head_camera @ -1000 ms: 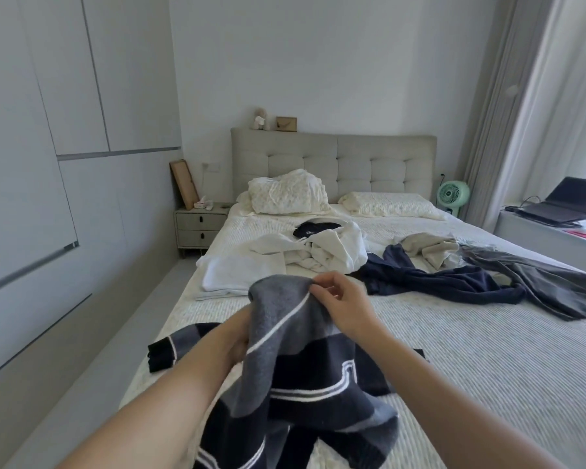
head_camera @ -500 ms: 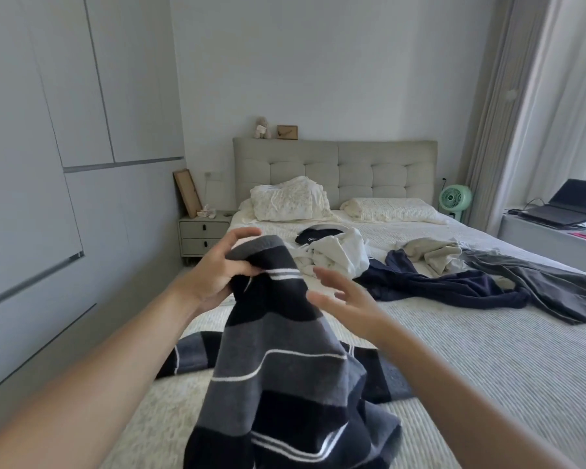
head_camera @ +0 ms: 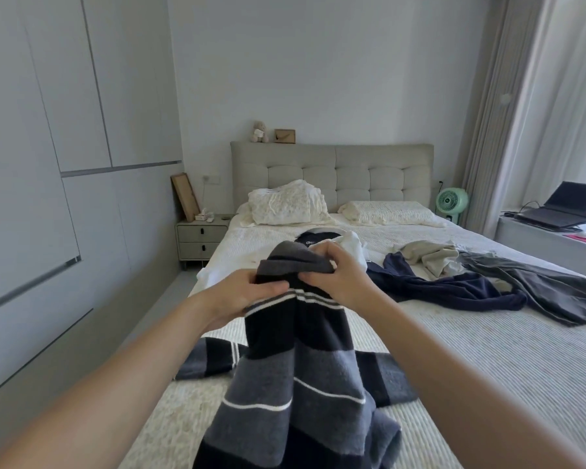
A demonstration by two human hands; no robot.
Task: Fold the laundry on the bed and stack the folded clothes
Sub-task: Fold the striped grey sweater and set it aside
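A knitted sweater [head_camera: 298, 377] with grey, black and thin white stripes hangs from both my hands above the bed [head_camera: 487, 367]. My left hand [head_camera: 247, 294] grips its top edge from the left and my right hand [head_camera: 339, 279] grips the same edge from the right, the two hands close together. One sleeve trails on the bedspread at the lower left. Behind my hands lies a white garment pile [head_camera: 352, 245] with a dark piece on it. A navy garment [head_camera: 447, 289], a beige one [head_camera: 430, 257] and a dark grey one [head_camera: 538, 289] are spread to the right.
Two pillows [head_camera: 285, 204] lean at the padded headboard [head_camera: 352, 174]. A nightstand [head_camera: 200, 240] stands left of the bed, beside wardrobe doors [head_camera: 48, 164]. A green fan [head_camera: 451, 201], curtains and a laptop [head_camera: 562, 208] on a ledge are at the right.
My left hand raised the sweater off the bed; my right hand let go, then took hold of the top edge again beside the left. Both hands now hold it up together.
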